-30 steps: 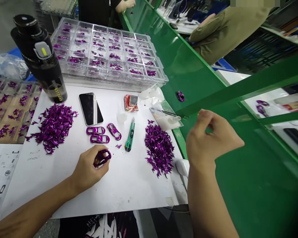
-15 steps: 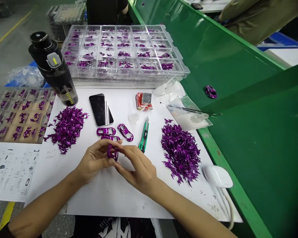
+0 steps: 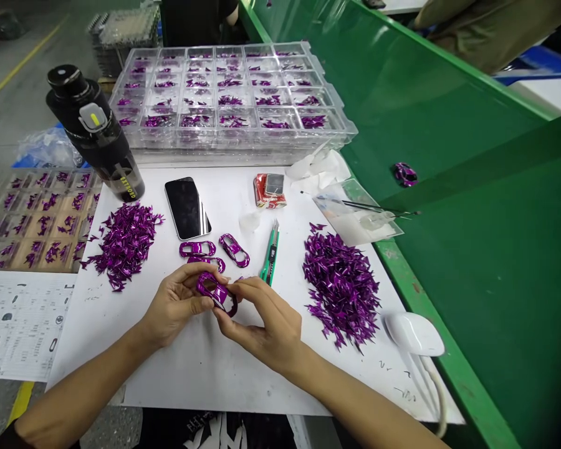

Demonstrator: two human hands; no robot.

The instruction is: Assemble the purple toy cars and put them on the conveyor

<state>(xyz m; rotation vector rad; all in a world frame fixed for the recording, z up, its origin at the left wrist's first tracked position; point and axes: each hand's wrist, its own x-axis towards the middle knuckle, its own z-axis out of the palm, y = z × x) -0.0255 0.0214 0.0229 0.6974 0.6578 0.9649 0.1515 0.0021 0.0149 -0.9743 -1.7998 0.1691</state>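
Between my fingers is a shiny purple toy car body shell [image 3: 216, 292], tilted, with openings in it. My left hand [image 3: 176, 305] pinches its left side, and my right hand [image 3: 266, 321] grips the right side with thumb and fingertips. Just beyond the hands, more purple car shells [image 3: 234, 251] lie on the white board. A green box cutter [image 3: 271, 252] rests beyond my right hand. To the left is a heap of small pointed purple pieces [image 3: 128, 243]; a larger purple heap [image 3: 341, 284] is on the right.
A clear compartment tray [image 3: 234, 93] stands at the back, near a black bottle [image 3: 93, 134] and a phone [image 3: 187, 208]. A white mouse-shaped device [image 3: 414, 333] sits at the right edge. Beside the board runs a green conveyor [image 3: 449, 206] carrying a purple car [image 3: 405, 174].
The held car shell has turned and now shows more of its top. My right hand has shifted slightly right. On the conveyor, the purple car appears a little further right.
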